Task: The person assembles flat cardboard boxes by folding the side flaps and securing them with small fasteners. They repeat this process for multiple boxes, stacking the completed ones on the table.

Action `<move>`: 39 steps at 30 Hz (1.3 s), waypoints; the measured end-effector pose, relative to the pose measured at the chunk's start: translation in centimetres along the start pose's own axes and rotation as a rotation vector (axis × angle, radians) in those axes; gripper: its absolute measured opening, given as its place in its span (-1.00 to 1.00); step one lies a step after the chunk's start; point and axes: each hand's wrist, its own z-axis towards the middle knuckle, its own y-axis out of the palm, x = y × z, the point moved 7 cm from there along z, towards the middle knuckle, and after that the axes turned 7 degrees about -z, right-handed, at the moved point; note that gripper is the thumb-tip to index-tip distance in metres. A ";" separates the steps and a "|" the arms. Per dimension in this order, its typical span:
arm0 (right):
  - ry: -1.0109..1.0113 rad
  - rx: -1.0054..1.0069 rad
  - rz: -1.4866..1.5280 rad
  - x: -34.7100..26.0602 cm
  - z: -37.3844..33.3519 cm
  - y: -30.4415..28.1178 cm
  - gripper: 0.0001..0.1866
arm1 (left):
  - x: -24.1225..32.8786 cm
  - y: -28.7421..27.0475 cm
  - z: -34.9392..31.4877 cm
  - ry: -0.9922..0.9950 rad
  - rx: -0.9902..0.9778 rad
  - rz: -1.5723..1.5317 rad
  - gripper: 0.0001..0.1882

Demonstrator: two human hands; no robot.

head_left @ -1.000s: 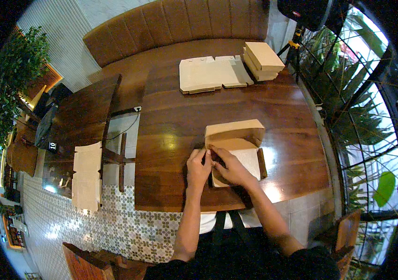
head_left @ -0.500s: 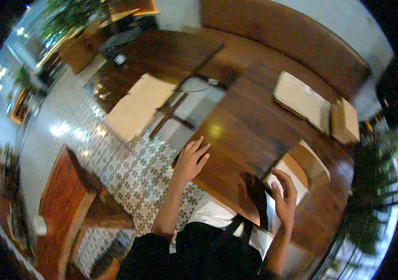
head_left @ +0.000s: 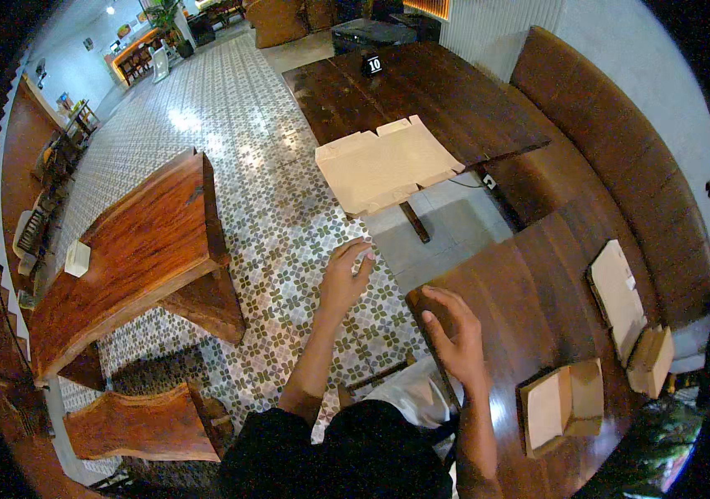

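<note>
My left hand (head_left: pixel 345 273) is raised over the patterned floor, fingers bent and thumb apart, with nothing visible in it. My right hand (head_left: pixel 456 339) hovers by the left edge of the near dark wooden table (head_left: pixel 504 291), its thumb and fingers spread and holding nothing. Ahead, a flat unfolded cardboard sheet (head_left: pixel 388 165) with cut flaps rests on the edge of the far wooden table (head_left: pixel 438 91) and juts out beyond it. To the right of my right hand, an open cardboard box (head_left: pixel 567 407) lies on the near table.
Further right are a stack of flat cardboard (head_left: pixel 618 291) and a small folded box (head_left: pixel 653 362). A brown bench (head_left: pixel 621 150) runs along the wall. At left stand a reddish slab table (head_left: pixel 138 249) with a small white box (head_left: pixel 78 259), and a low wooden bench (head_left: pixel 143 426).
The view has turned left, so the tables and boxes sit further right. My right hand has moved away from the open box to the table's left edge. My left hand is off the table.
</note>
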 end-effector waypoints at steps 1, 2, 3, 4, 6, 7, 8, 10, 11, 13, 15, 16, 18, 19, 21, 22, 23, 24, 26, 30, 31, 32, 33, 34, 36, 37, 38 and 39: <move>0.011 -0.013 0.010 -0.2 0.7 0.7 -0.65 | -0.7 -0.5 0.3 -0.014 0.037 -0.054 -0.69; 0.002 -0.028 -0.015 -0.5 1.2 1.2 -0.65 | -1.7 -0.6 1.0 -0.055 0.043 -0.072 -0.69; -0.009 -0.031 -0.007 -0.8 1.8 1.8 -0.66 | -2.3 -0.8 1.3 -0.037 0.071 -0.070 -0.70; -0.019 -0.033 0.003 -1.0 2.5 2.3 -0.66 | -3.0 -0.9 1.7 -0.038 0.093 -0.067 -0.72; -0.017 -0.046 0.025 -1.2 3.7 3.3 -0.67 | -4.8 -1.0 2.6 -0.052 0.140 -0.119 -0.71; -0.005 -0.058 0.038 -1.1 4.2 3.8 -0.67 | -6.2 -0.8 3.1 -0.133 0.133 -0.152 -0.67; 0.009 -0.068 0.052 -0.9 4.7 4.4 -0.67 | -7.4 -0.5 3.7 -0.207 0.136 -0.195 -0.64; -0.019 -0.070 0.042 -0.6 6.0 5.3 -0.67 | -10.0 0.6 4.6 -0.384 0.136 -0.368 -0.53; -0.029 -0.065 0.036 -0.3 6.5 5.7 -0.68 | -11.2 1.3 5.1 -0.488 0.129 -0.498 -0.46; -0.073 -0.053 0.060 0.1 7.8 6.6 -0.68 | -12.3 3.0 6.2 -0.619 0.078 -0.799 -0.35; -0.078 -0.061 0.085 0.7 9.1 7.2 -0.68 | -12.2 4.3 8.3 -0.651 -0.009 -1.141 -0.26; -0.055 -0.076 0.097 1.1 9.4 7.5 -0.68 | -12.0 4.6 9.4 -0.648 -0.044 -1.152 -0.21; -0.048 -0.075 0.139 1.4 10.1 7.6 -0.69 | -12.0 4.4 10.3 -0.702 -0.047 -1.171 -0.21; -0.012 -0.087 0.137 1.8 10.3 7.7 -0.69 | -11.9 4.2 10.3 -0.738 -0.041 -1.176 -0.20; 0.001 -0.083 0.146 2.1 10.9 7.9 -0.69 | -11.5 3.7 10.9 -0.696 0.035 -1.247 -0.21; -0.026 -0.084 0.149 2.2 11.1 7.8 -0.69 | -11.3 3.4 10.9 -0.676 0.052 -1.266 -0.22; -0.017 -0.090 0.158 2.5 11.4 7.8 -0.69 | -11.5 3.1 11.0 -0.687 0.088 -1.260 -0.22; -0.012 -0.095 0.168 2.8 11.5 7.9 -0.68 | -11.8 3.1 11.1 -0.732 0.115 -1.255 -0.26; 0.027 -0.101 0.192 3.4 11.4 8.2 -0.68 | -11.8 3.1 12.3 -0.692 0.094 -1.216 -0.28; 0.095 -0.075 0.248 4.3 10.7 8.5 -0.70 | -12.5 3.9 15.4 -0.683 0.062 -1.206 -0.39; 0.073 -0.049 0.260 4.3 10.6 8.3 -0.70 | -12.5 4.4 16.2 -0.688 0.043 -1.216 -0.41; 0.105 -0.066 0.276 4.5 10.4 8.2 -0.70 | -12.4 4.7 16.8 -0.696 -0.002 -1.163 -0.54; 0.117 -0.072 0.290 4.7 10.1 8.1 -0.71 | -12.0 5.0 17.3 -0.661 -0.007 -1.180 -0.57; 0.110 -0.071 0.308 4.7 9.9 7.7 -0.71 | -11.4 5.2 17.8 -0.610 -0.009 -1.195 -0.60; 0.152 -0.041 0.340 5.4 9.7 6.7 -0.71 | -10.0 5.7 18.3 -0.615 -0.068 -1.292 -0.56; 0.159 -0.016 0.362 5.7 9.5 6.0 -0.71 | -8.4 5.9 18.6 -0.512 -0.079 -1.349 -0.56; 0.199 -0.013 0.329 6.4 9.4 5.2 -0.69 | -7.2 5.9 18.2 -0.475 -0.063 -1.355 -0.55; 0.242 -0.001 0.304 7.2 9.2 4.0 -0.67 | -6.0 6.1 17.5 -0.459 -0.044 -1.340 -0.55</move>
